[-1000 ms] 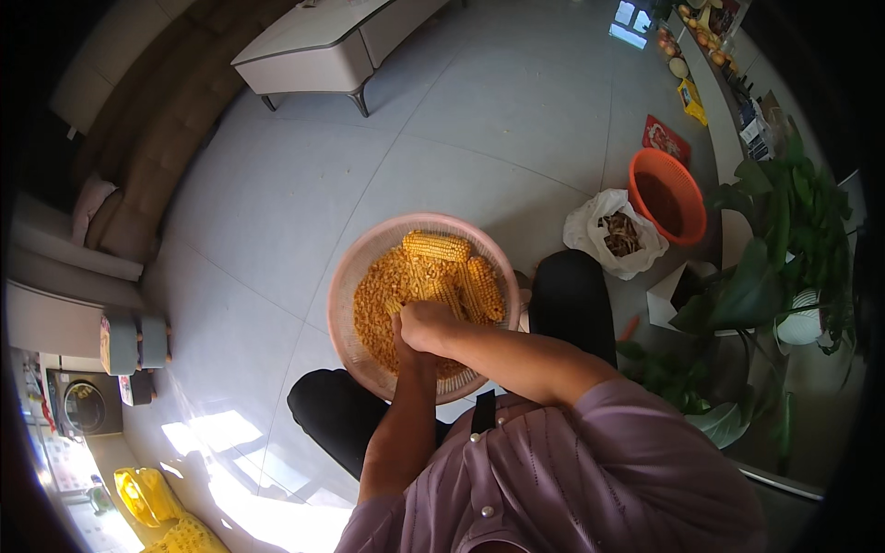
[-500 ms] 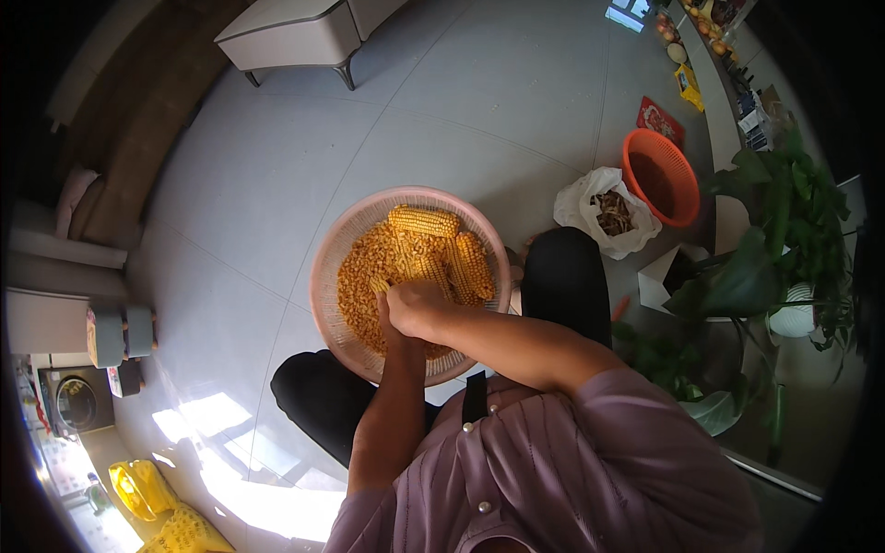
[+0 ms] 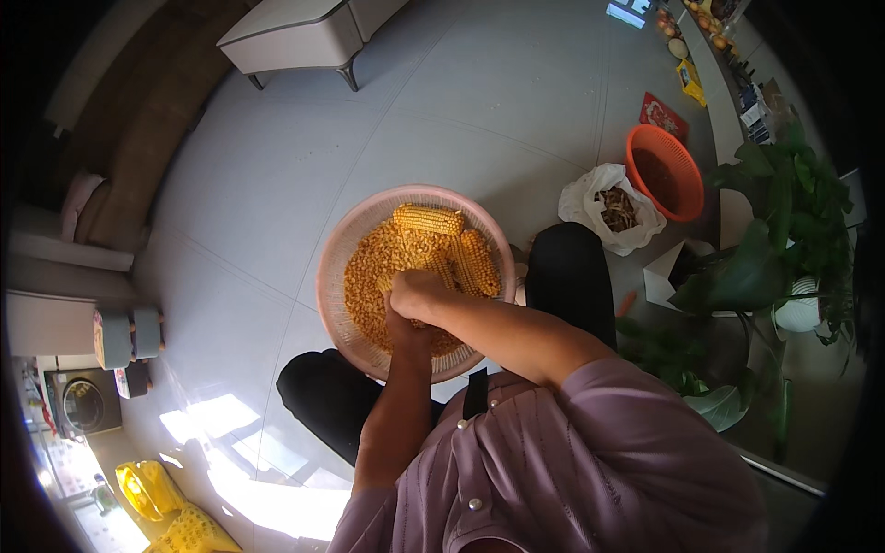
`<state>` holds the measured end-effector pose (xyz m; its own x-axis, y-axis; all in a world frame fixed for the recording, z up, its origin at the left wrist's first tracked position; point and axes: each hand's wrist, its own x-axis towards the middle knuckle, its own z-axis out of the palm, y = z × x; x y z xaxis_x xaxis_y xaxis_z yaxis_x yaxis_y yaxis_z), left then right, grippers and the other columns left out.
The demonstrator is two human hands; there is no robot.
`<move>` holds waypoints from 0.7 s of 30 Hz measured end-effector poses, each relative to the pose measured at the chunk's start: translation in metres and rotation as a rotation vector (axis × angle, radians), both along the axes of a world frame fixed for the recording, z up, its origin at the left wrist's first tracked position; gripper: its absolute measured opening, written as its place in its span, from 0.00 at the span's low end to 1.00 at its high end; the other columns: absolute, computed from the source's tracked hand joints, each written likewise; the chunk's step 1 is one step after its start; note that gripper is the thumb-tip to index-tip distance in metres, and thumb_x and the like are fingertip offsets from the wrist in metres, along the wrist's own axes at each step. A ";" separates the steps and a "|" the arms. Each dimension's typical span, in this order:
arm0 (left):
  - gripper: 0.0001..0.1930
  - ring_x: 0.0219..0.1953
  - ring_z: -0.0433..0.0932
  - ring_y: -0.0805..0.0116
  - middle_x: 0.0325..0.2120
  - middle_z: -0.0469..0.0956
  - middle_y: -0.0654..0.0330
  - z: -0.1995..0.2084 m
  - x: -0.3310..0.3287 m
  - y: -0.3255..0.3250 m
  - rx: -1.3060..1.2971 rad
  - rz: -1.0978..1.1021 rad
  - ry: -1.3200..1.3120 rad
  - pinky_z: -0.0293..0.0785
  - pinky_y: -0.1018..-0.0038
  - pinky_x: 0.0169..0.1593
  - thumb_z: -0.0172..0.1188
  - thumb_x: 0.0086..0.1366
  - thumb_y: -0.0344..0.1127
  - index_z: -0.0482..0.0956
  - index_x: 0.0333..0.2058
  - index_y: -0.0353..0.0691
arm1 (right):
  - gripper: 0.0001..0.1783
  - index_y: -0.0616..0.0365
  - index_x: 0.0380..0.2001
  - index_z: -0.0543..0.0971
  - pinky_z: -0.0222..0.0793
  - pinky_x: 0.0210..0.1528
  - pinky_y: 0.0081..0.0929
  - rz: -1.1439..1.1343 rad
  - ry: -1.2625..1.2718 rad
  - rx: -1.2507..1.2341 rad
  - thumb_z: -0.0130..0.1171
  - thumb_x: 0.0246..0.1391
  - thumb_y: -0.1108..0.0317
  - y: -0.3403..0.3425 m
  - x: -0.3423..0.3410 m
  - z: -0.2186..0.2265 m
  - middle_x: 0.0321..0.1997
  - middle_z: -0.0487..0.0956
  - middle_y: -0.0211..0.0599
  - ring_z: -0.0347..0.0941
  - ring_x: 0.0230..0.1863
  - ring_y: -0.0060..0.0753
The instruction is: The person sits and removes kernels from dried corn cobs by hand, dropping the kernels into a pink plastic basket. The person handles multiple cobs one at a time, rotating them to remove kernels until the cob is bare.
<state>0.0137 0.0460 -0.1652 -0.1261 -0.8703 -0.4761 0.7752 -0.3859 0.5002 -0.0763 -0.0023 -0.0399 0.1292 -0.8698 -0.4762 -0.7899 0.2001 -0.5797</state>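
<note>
Between my knees stands a pink plastic basket (image 3: 334, 318) holding loose yellow corn kernels (image 3: 367, 263) and several whole corn cobs (image 3: 429, 219). Over the kernels my two hands are pressed together. My right hand (image 3: 418, 297) lies on top, its fingers curled round a corn cob whose yellow tip (image 3: 384, 284) pokes out at the left. Just below it, my left hand (image 3: 397, 323) is closed on the same cob, mostly covered by the right hand. The rest of that cob is hidden.
Right of my knee are a white plastic bag (image 3: 581, 203) with brown scraps and an orange basket (image 3: 693, 175). Leafy potted plants (image 3: 747, 276) stand at the far right. A pale bench (image 3: 295, 41) is at the back, yellow bags (image 3: 147, 488) at lower left.
The whole scene has shifted slightly to the right in view. Both hands stay closed together over the basket, with only a small change in their pose.
</note>
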 end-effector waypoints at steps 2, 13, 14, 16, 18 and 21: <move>0.33 0.58 0.73 0.50 0.56 0.74 0.54 0.029 -0.008 0.008 -0.087 -0.072 -0.248 0.68 0.45 0.58 0.39 0.71 0.66 0.69 0.61 0.47 | 0.19 0.64 0.39 0.83 0.74 0.52 0.45 0.006 -0.007 0.031 0.54 0.56 0.58 0.003 -0.009 0.000 0.44 0.82 0.58 0.80 0.49 0.55; 0.34 0.59 0.70 0.49 0.59 0.71 0.53 0.020 0.005 0.004 0.132 -0.075 0.625 0.66 0.44 0.61 0.38 0.71 0.66 0.66 0.63 0.46 | 0.18 0.65 0.38 0.83 0.77 0.46 0.43 0.134 0.085 -0.075 0.56 0.57 0.59 -0.006 0.007 -0.013 0.41 0.83 0.56 0.82 0.44 0.52; 0.34 0.59 0.70 0.50 0.59 0.71 0.53 0.049 -0.015 0.004 0.314 -0.052 0.213 0.66 0.45 0.61 0.38 0.71 0.66 0.66 0.63 0.46 | 0.18 0.65 0.38 0.83 0.77 0.46 0.43 0.087 0.087 -0.025 0.56 0.57 0.59 -0.007 -0.002 -0.020 0.41 0.83 0.55 0.82 0.44 0.52; 0.34 0.59 0.70 0.51 0.59 0.70 0.54 0.072 -0.023 0.002 0.421 0.000 -0.183 0.67 0.48 0.61 0.39 0.71 0.65 0.65 0.63 0.46 | 0.17 0.63 0.38 0.84 0.77 0.47 0.43 0.033 0.039 0.054 0.57 0.57 0.60 -0.009 -0.001 -0.023 0.41 0.83 0.54 0.81 0.44 0.52; 0.33 0.60 0.70 0.51 0.60 0.69 0.56 0.070 -0.027 0.007 0.312 0.015 -0.089 0.68 0.49 0.60 0.40 0.71 0.65 0.66 0.63 0.47 | 0.16 0.61 0.40 0.83 0.76 0.49 0.44 0.096 0.067 0.070 0.57 0.57 0.61 -0.016 -0.007 -0.016 0.42 0.83 0.53 0.81 0.46 0.51; 0.30 0.56 0.73 0.53 0.56 0.72 0.55 0.059 -0.010 0.009 0.394 -0.094 0.175 0.74 0.52 0.54 0.38 0.72 0.63 0.68 0.61 0.51 | 0.17 0.64 0.41 0.83 0.76 0.50 0.42 0.115 0.070 -0.017 0.56 0.55 0.64 -0.008 -0.011 -0.025 0.45 0.82 0.57 0.81 0.47 0.54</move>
